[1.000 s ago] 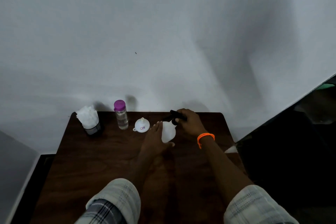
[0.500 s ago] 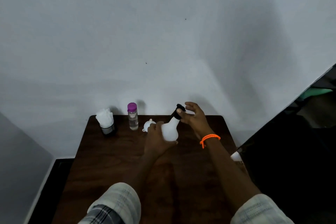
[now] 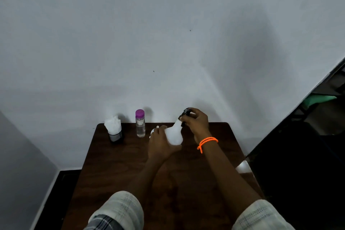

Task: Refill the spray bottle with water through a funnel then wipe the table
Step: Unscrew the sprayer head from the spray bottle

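Note:
A white spray bottle (image 3: 175, 135) stands at the far middle of the dark wooden table (image 3: 115, 170). My left hand (image 3: 161, 143) grips its body from the left. My right hand (image 3: 196, 123), with an orange band at the wrist, grips the black spray head (image 3: 183, 113) on top of the bottle. A small white funnel (image 3: 153, 131) lies just behind my left hand, mostly hidden. A clear water bottle (image 3: 140, 124) with a purple cap stands left of the funnel.
A dark holder stuffed with white tissues (image 3: 113, 129) stands at the table's far left corner. A pale wall rises right behind the table. Dark space lies to the right, past the table's edge.
My left hand has closed round the bottle's body, and the bottle has come upright. My right hand's fingers have curled again over the black spray head after opening briefly.

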